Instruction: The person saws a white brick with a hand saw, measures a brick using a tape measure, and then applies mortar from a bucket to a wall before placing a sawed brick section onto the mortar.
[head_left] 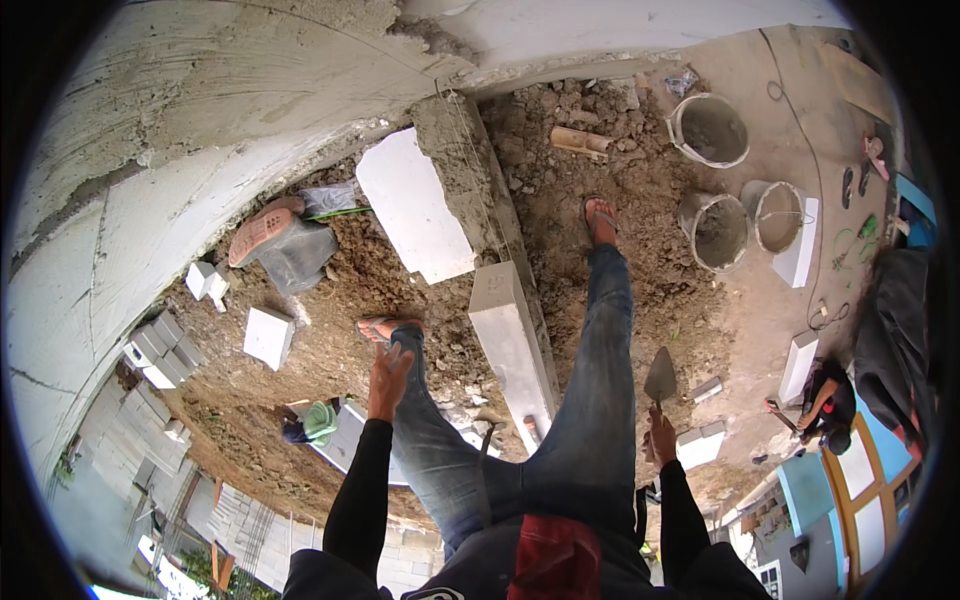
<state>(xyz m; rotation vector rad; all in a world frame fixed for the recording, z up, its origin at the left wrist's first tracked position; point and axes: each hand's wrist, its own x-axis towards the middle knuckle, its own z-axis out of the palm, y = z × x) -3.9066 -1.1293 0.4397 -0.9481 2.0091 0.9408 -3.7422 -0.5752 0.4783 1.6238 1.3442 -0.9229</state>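
Observation:
My right hand (660,440) is closed around the handle of a trowel (660,377), its grey pointed blade tipped upward and away from me. My left hand (389,380) hangs in front of my left leg with its fingers apart and nothing in it. Between my legs runs a low concrete footing (465,165) with wet-looking mortar on its far part. A long pale block (505,315) sits along its nearer part. Left of the mortar, a large white block (415,210) with a broken edge lies on the soil.
Three mortar buckets (712,130) stand at the right. Loose soil (550,200) surrounds my sandalled feet. Several pale blocks (268,337) lie at the left, near a grey plastic sheet (298,255). Another person (828,405) crouches far right beside a white block (798,366). A rough rendered wall (200,130) curves along the left.

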